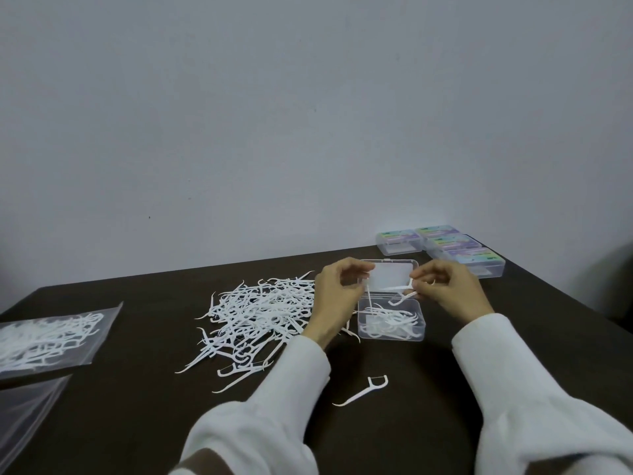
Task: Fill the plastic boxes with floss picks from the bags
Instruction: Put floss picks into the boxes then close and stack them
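Both hands, left hand (337, 293) and right hand (448, 286), pinch picks over one open box (390, 323) (four closed boxes (442, 248) behind).

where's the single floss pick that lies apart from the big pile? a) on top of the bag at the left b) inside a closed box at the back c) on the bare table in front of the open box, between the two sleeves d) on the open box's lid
c: the lone floss pick lies flat on the dark table, nearer the person than the open box, between the two white sleeves.
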